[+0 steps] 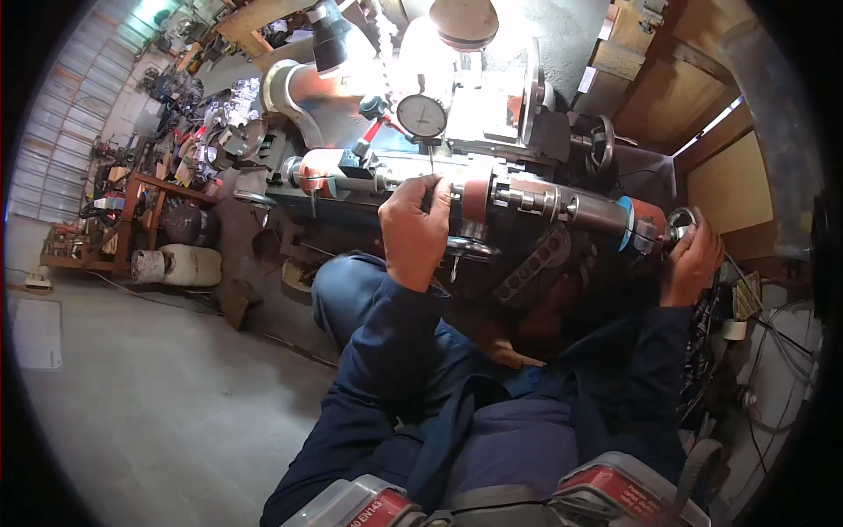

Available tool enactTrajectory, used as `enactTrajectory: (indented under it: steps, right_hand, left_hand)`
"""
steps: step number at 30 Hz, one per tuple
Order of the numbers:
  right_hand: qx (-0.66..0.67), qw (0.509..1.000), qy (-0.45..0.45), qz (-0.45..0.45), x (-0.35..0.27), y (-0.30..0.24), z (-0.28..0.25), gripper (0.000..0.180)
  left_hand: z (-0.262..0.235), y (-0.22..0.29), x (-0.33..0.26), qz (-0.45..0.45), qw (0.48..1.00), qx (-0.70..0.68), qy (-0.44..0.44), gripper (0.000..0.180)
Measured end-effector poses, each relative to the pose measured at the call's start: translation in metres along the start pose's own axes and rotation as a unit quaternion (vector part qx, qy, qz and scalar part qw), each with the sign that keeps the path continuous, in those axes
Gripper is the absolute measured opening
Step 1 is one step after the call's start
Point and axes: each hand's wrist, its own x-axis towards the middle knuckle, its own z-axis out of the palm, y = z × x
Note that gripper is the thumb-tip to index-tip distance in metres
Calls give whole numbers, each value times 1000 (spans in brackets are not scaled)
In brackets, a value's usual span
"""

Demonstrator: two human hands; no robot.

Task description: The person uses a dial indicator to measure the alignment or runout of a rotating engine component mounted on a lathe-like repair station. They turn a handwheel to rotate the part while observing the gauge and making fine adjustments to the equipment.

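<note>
A round white-faced dial indicator (421, 116) stands over the machine's centre line, its thin stem pointing down. My left hand (414, 233) is closed in a pinch just below that stem, beside an orange-red block (477, 200). The fingers hide what lies between them. At the machine's right end, my right hand (693, 263) is curled around a small metal handwheel (680, 220), partly hidden by the fingers. Between the hands runs a bright metal cylinder (600, 214), ending at another orange-red housing (648, 227). A red-and-black indicator arm (371, 133) leans left of the dial.
A dark work lamp (332, 39) hangs above the machine. Below the bed is a larger handwheel (474, 249); another handwheel (602, 145) is at the back right. Cluttered shelves and a pale gas cylinder (189, 265) stand left. Cables (777, 329) hang at right.
</note>
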Motion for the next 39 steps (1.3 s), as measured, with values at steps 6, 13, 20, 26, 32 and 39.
enactTrajectory:
  steps: [6,13,20,26,32,39]
  right_hand:
    - [19,1000,14,9,-3,2,1,30]
    - [11,1000,14,10,-5,-3,-1,31]
    - [13,1000,21,6,-5,-2,0,31]
    - [4,1000,19,11,-5,-2,3,31]
    - [2,1000,20,10,-7,1,4,31]
    - [13,999,-1,30,-6,-4,0,31]
  left_hand:
    - [-3,9,5,46,995,82,-13,15]
    - [5,26,9,17,979,203,-22,18]
    - [10,23,6,-14,977,210,-27,16]
    - [2,16,-1,-47,997,-30,-62,11]
    - [-10,17,7,-43,992,-51,-112,14]
    - [-6,12,4,-26,994,-53,-90,14]
